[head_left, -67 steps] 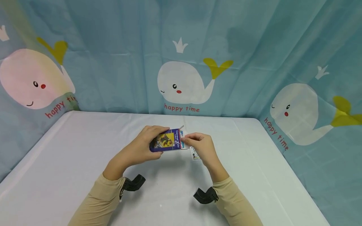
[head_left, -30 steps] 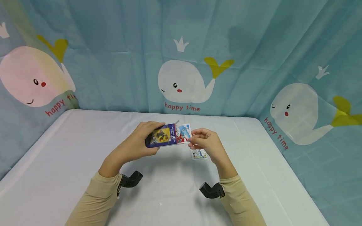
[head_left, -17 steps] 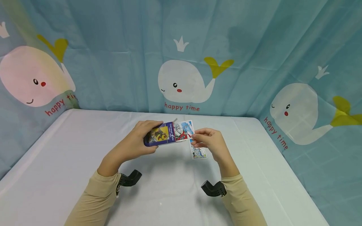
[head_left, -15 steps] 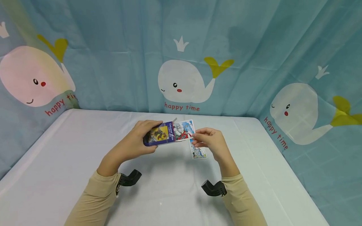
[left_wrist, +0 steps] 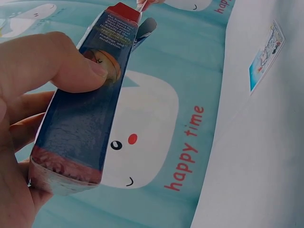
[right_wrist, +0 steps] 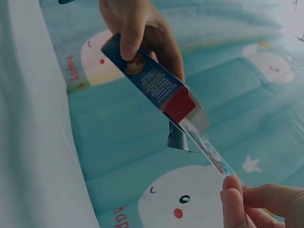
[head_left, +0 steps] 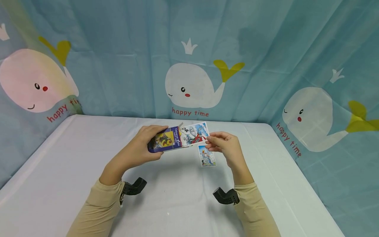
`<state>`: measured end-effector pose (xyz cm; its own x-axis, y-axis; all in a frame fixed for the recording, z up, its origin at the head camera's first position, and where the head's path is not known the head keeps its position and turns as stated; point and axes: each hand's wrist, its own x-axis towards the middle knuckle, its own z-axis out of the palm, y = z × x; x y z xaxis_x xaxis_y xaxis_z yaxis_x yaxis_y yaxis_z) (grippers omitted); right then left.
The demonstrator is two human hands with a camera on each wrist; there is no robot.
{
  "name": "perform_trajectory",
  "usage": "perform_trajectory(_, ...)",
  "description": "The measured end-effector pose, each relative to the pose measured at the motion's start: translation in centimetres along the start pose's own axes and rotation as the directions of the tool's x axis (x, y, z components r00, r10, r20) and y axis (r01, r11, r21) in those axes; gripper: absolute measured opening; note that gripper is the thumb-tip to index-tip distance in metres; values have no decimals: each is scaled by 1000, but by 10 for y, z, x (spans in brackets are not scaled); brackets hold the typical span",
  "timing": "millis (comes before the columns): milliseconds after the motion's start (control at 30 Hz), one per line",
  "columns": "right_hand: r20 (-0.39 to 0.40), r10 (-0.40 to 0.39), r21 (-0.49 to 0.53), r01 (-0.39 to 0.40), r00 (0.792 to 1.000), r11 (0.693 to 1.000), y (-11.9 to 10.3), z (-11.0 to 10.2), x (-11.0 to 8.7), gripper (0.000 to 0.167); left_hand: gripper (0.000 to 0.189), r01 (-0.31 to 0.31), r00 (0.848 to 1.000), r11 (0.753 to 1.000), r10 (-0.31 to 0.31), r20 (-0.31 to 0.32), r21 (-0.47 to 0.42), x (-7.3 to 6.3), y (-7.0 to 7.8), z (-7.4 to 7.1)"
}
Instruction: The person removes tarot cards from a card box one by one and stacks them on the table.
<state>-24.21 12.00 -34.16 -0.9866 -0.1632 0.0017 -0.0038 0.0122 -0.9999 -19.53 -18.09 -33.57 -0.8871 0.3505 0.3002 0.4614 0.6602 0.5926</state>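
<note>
My left hand (head_left: 139, 144) grips a dark blue tarot card box (head_left: 164, 140), thumb along one side and fingers along the other. Its end flap stands open toward the right, as the right wrist view also shows at the box's red-edged mouth (right_wrist: 183, 105). A tarot card (head_left: 193, 134) with a red and blue picture sticks most of its length out of that mouth. My right hand (head_left: 226, 144) pinches the card's outer end between thumb and fingers. Below it a second tarot card (head_left: 207, 156) lies face up on the table.
A white cloth covers the table (head_left: 165, 204). Behind and beside it hangs a blue curtain (head_left: 124, 89) printed with whales. A black wrist camera mount (head_left: 134, 186) juts inward from the left sleeve, another mount (head_left: 226, 196) from the right.
The right hand has moved right, drawing the pinched card further out of the box. The left hand has shifted slightly left with the box. More of the card on the table now shows.
</note>
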Motion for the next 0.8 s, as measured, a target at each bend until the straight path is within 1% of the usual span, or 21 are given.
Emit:
perform_trajectory(233, -57, -5, 0, 5, 998, 1000, -2, -5, 1, 29, 75, -6, 1000, 1000, 6, -7, -1, -1, 0, -1)
perform_trajectory(433, -108, -22, 24, 25, 994, 999, -4, -10, 2, 30, 75, 3, 1000, 1000, -3, -4, 2, -2, 0, -2)
perform_trajectory(667, -151, -36, 45, 43, 988, 998, -4, -17, 4, 32, 74, -2, 1000, 1000, 2, -17, 6, -3, -1, -4)
perform_trajectory(800, -168, -57, 58, 67, 984, 996, -3, -22, 5, 31, 74, -3, 1000, 1000, 3, -21, 0, -3, 0, -4)
